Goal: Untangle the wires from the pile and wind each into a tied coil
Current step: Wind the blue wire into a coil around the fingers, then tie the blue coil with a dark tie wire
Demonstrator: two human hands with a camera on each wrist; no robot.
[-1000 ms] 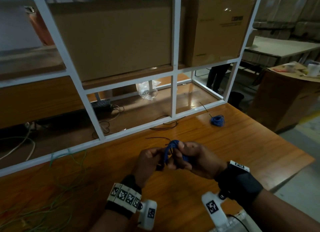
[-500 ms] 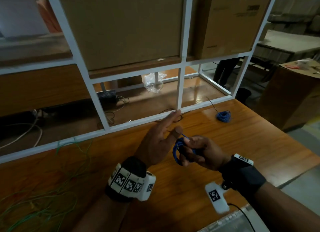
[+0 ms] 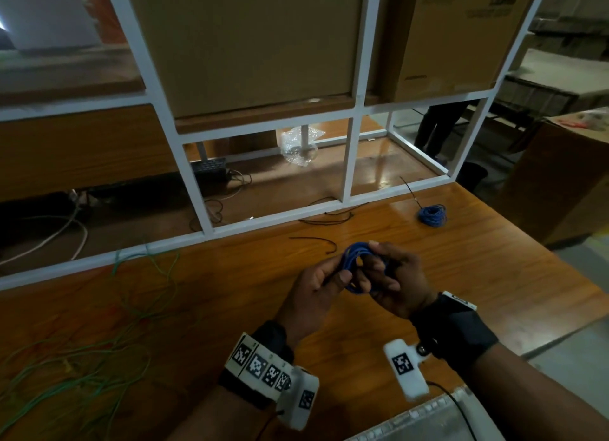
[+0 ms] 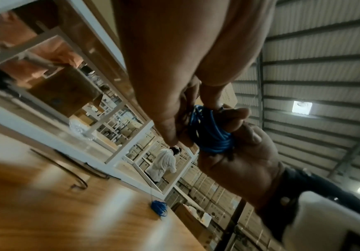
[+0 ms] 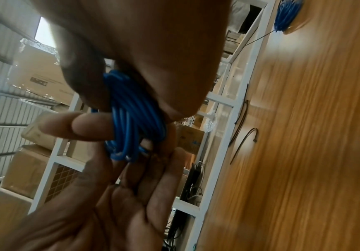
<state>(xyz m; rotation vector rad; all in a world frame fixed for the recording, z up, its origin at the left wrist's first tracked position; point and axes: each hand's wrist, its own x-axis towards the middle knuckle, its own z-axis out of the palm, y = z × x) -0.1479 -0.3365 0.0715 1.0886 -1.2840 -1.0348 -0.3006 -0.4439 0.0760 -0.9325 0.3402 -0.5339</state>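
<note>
A: Task item first. Where's the wire?

B: Blue coil (image 3: 357, 267), small bundle of loops, held above the wooden table (image 3: 461, 259) between both hands, roughly centre of the head view. Not touching the tabletop.

A: Right hand?

B: Right hand (image 3: 392, 284) fingers and thumb curled round the right side of the coil, gripping it. Left wrist view shows the loops (image 4: 212, 134) bunched against its palm.

A: Left hand?

B: Left hand (image 3: 316, 287) thumb and fingers pinch the left side of the loops. Right wrist view: the thumb (image 5: 82, 126) pressed against the blue strands (image 5: 132, 118), other fingers lying behind them. A thin dark strand seems to run under the left fingers; can't tell what it is.

A: Other wires?

B: Second blue coil (image 3: 432, 214) lies on the table far right, near the white frame (image 3: 349, 163), dark tail sticking out of it. Well apart from the hands. Loose black ties (image 3: 316, 243) on the table just beyond the hands, more (image 3: 333, 217) by the frame's base. Green wire tangle (image 3: 82, 351) spread on the table's left side.

A: Background?

B: Cardboard boxes (image 3: 250, 41) behind the frame, crumpled clear plastic (image 3: 298, 145) below them. Person in white (image 4: 162, 163) far off in the left wrist view.
</note>
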